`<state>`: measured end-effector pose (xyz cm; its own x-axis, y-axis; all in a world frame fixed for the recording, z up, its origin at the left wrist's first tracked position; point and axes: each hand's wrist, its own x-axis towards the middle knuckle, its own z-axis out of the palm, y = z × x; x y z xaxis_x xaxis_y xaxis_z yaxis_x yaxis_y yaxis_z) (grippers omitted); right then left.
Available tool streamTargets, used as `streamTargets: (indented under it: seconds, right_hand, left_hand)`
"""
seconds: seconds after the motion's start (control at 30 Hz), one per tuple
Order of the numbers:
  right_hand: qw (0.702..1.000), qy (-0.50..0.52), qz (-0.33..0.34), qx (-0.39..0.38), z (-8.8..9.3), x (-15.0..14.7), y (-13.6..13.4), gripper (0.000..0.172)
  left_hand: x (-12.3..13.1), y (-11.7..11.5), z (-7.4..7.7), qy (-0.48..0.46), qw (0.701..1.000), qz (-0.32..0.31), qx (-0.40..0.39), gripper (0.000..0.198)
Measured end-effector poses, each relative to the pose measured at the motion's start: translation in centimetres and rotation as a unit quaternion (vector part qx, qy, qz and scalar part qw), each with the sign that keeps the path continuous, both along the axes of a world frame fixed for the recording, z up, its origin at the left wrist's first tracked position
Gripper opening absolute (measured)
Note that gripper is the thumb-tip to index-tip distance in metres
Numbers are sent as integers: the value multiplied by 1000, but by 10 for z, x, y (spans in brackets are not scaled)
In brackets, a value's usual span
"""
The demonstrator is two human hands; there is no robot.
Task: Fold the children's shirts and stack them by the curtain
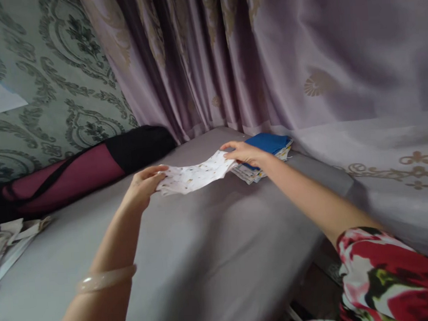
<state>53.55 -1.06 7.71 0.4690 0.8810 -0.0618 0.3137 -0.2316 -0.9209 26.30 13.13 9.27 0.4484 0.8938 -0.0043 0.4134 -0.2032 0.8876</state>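
Both my hands hold a small white cloth with tiny coloured specks (195, 174) just above a grey padded surface (205, 249). My left hand (145, 182) pinches its left end, and my right hand (244, 152) pinches its right end. The cloth hangs stretched between them. Right behind my right hand lies a stack of folded cloths (268, 156) with a blue one on top. A pale bangle (105, 279) sits on my left forearm.
A maroon and black long bag (83, 172) lies along the patterned wall at the left. Mauve curtains (265, 54) hang behind and drape over the right side. Folded pale fabric (7, 243) lies at the left edge.
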Motion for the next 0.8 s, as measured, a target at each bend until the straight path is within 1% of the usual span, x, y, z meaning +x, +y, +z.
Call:
streamTargets:
  seconds: [0.07,0.17,0.27,0.4,0.5,0.6,0.73,0.8]
  right_hand:
    - [1000,-30,-6,-8,10,25,-13,33]
    - [992,-105,-53,-35,23,58,-29,28]
    - [978,-180,-90,-54,34,88,-40,25]
    - [955,-250,-124,-104,43,126,-47,30]
    - [937,-282,-134,-158,45,150,-47,35]
    - [915,-326,-140,-192,43,166,-44,39]
    - [865,-417,-158,-231,35,176,-42,41]
    - [844,-458,-173,-218,32,177,-43,40]
  left_hand:
    - [30,-6,3,-67,996,-43,-39,45]
    - [73,-15,7,-123,989,-67,-39,39]
    - [112,-25,8,-148,984,-89,-50,36]
    - [155,-42,4,-165,975,-129,-74,39]
    - [181,-55,-3,-165,970,-146,-98,44]
    - [200,-69,-12,-175,967,-155,-106,49]
    - [221,-86,-26,-184,962,-155,-127,52]
    - [230,-92,-33,-194,959,-153,-141,52]
